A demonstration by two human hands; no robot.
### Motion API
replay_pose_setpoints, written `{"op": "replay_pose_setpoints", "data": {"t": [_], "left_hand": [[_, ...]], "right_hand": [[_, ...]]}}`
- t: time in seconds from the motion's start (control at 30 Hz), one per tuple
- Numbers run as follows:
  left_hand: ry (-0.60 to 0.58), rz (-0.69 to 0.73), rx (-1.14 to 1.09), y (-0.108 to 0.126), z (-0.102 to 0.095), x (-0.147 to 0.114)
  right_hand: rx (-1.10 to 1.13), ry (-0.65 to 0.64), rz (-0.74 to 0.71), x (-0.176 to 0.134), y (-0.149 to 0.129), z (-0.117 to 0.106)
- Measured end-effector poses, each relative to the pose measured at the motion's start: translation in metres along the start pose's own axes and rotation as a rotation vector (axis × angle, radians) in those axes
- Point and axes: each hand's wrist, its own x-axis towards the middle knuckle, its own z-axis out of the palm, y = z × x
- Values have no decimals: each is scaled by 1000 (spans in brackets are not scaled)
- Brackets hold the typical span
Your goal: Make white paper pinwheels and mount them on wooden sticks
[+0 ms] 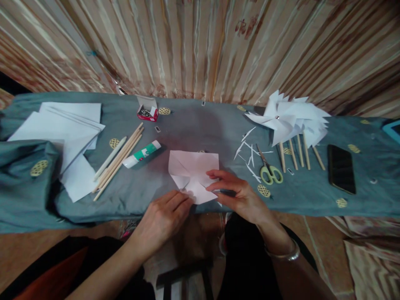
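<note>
- Head view looks down on a grey-blue cloth-covered table (193,125) with both hands at its near edge.
- Between the hands lies a creased white paper square (193,173), flat on the cloth.
- Left hand (164,216) presses its fingertips on the paper's near left corner; nothing is clasped in it.
- Right hand (237,193) pinches the paper's near right flap between thumb and fingers; a bangle (284,254) circles its wrist.
- Just right of the right hand lie green-handled scissors (269,168) among thin paper scraps (248,152).
- Farther right stand finished paper pinwheels (290,118) on sticks, then a dark phone (341,168).
- Left of the left hand lie a glue stick (142,154), wooden sticks (120,160) and loose white sheets (67,133).
- Beyond the hands sits a small red box of pins (146,112).
</note>
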Motion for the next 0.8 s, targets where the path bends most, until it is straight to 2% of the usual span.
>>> {"op": "replay_pose_setpoints", "data": {"t": [0.2, 0.37, 0.5, 0.8], "left_hand": [[-18, -1, -10, 2, 4, -3], [-28, -52, -20, 3, 3, -2], [-64, -13, -55, 2, 1, -1], [-68, -23, -68, -1, 4, -4]], "right_hand": [[22, 42, 34, 4, 0, 8], [-150, 124, 29, 11, 2, 20], [-265, 157, -3, 14, -1, 28], [-372, 210, -20, 16, 2, 35]]}}
